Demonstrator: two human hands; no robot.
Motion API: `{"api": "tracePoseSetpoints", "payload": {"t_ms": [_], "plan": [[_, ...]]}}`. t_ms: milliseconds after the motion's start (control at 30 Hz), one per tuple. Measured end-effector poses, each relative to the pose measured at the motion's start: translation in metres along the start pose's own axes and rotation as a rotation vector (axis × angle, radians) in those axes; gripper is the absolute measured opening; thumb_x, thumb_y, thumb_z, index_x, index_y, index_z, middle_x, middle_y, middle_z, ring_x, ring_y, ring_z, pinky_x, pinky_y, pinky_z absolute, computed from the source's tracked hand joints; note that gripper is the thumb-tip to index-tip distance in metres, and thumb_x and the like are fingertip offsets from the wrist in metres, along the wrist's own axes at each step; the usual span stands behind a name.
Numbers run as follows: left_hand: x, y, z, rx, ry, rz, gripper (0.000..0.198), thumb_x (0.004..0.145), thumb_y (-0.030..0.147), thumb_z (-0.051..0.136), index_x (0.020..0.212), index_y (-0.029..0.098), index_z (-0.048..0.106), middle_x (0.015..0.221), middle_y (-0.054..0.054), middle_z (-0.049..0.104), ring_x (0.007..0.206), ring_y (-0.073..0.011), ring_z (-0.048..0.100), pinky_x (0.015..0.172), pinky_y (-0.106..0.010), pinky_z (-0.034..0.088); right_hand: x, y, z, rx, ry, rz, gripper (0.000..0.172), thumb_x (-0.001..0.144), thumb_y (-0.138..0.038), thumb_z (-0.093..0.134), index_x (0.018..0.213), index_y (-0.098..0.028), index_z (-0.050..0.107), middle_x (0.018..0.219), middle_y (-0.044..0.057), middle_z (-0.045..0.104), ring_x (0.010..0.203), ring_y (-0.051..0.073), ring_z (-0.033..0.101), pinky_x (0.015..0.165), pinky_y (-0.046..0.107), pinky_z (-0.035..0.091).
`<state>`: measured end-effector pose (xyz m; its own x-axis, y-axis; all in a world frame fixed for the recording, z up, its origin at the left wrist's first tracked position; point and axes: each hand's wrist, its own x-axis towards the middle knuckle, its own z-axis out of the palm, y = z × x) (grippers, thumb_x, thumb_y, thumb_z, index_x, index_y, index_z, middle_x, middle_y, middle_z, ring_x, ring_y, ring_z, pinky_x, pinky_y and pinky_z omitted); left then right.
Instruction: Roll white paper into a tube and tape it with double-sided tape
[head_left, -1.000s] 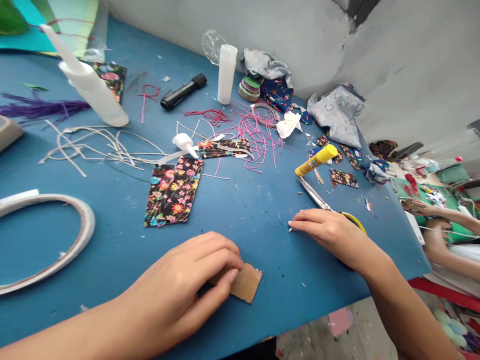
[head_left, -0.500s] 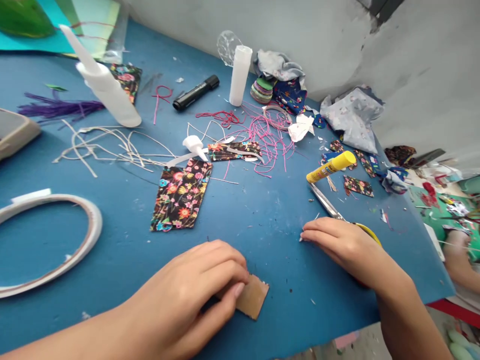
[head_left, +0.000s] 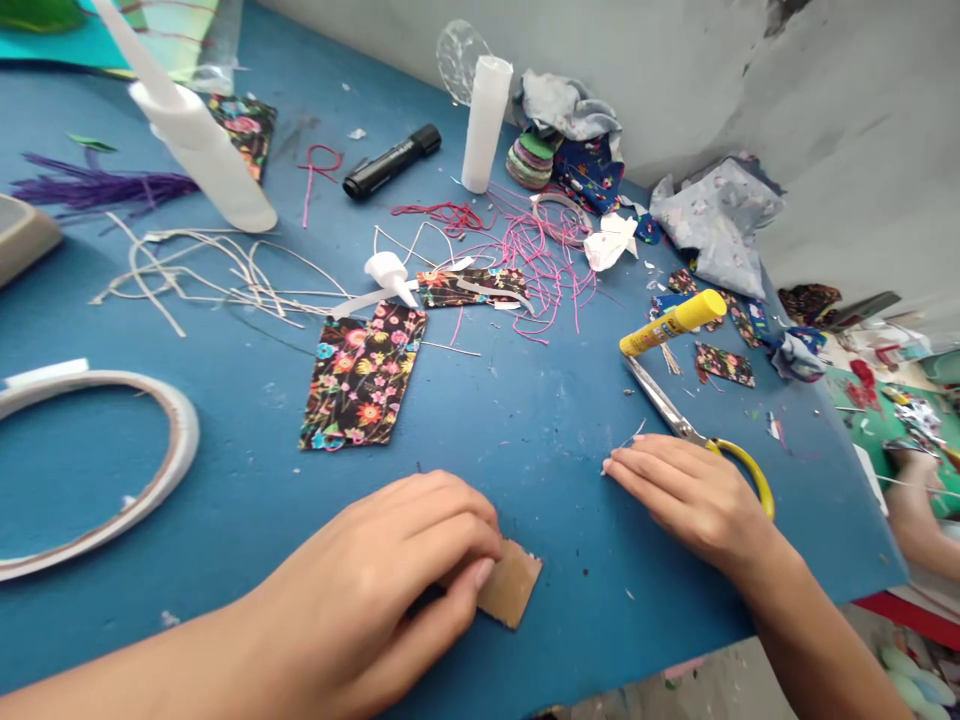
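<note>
My left hand [head_left: 390, 570] lies curled over a small brown cardboard piece [head_left: 514, 592] near the front edge of the blue table [head_left: 525, 430], with fingers and thumb pinching it. My right hand [head_left: 686, 490] rests flat on the table with fingers together, fingertips touching a tiny white scrap. Yellow-handled scissors [head_left: 701, 435] lie just behind that hand. A floral black fabric rectangle [head_left: 364, 375] lies ahead of my left hand.
A yellow glue stick [head_left: 671, 322], white glue bottle [head_left: 191, 140], black marker [head_left: 391, 162], white tube [head_left: 486, 110], pink and red threads [head_left: 525, 255], pale strips [head_left: 202, 280], a tape ring [head_left: 97, 470] and fabric scraps [head_left: 716, 225] are spread around. Another person's arm [head_left: 915, 500] shows at right.
The view shifted slightly. My right hand slid a little to the right and nearer the scissors' handle. My left hand stays on the cardboard.
</note>
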<state>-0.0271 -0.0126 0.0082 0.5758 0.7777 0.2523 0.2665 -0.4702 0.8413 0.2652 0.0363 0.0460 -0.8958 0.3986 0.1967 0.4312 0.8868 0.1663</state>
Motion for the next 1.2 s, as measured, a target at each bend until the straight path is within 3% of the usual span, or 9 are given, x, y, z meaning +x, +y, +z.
{"api": "tracePoseSetpoints", "payload": {"t_ms": [267,633,1033,1200], "plan": [[0.002,0.002,-0.003,0.036,-0.033,-0.029,0.021,0.091,0.013,0.042,0.093,0.019,0.062,0.093,-0.006,0.065,0.086,-0.0151,0.060,0.075,-0.025,0.053,-0.001,0.000,0.003,0.013,0.016,0.010,0.023,0.092,-0.008,0.047,0.100,-0.014,0.067,0.089,0.007,0.074,0.086,0.018,0.068,0.082,0.035,0.059],[0.002,0.001,-0.002,0.031,-0.045,-0.021,0.019,0.090,0.012,0.043,0.093,0.019,0.060,0.094,-0.005,0.065,0.086,-0.0135,0.060,0.076,-0.022,0.053,0.007,0.000,-0.004,-0.026,-0.018,-0.032,0.031,0.094,-0.006,0.038,0.090,-0.015,0.067,0.084,0.005,0.073,0.080,0.017,0.068,0.084,0.031,0.058],[0.002,0.003,-0.007,0.084,-0.067,-0.008,0.017,0.090,0.011,0.044,0.095,0.019,0.059,0.095,-0.003,0.065,0.089,-0.0118,0.060,0.079,-0.020,0.053,-0.008,0.006,0.007,0.090,-0.054,0.079,0.019,0.092,-0.008,0.046,0.102,-0.012,0.062,0.102,0.010,0.071,0.092,0.019,0.065,0.083,0.036,0.056],[0.002,0.002,-0.005,0.077,-0.072,-0.013,0.017,0.090,0.012,0.044,0.094,0.019,0.059,0.096,-0.003,0.064,0.089,-0.0121,0.059,0.079,-0.020,0.052,-0.007,0.009,0.003,0.181,-0.040,0.130,0.022,0.093,-0.009,0.044,0.105,-0.012,0.062,0.095,0.010,0.071,0.089,0.019,0.064,0.081,0.035,0.055]]}}
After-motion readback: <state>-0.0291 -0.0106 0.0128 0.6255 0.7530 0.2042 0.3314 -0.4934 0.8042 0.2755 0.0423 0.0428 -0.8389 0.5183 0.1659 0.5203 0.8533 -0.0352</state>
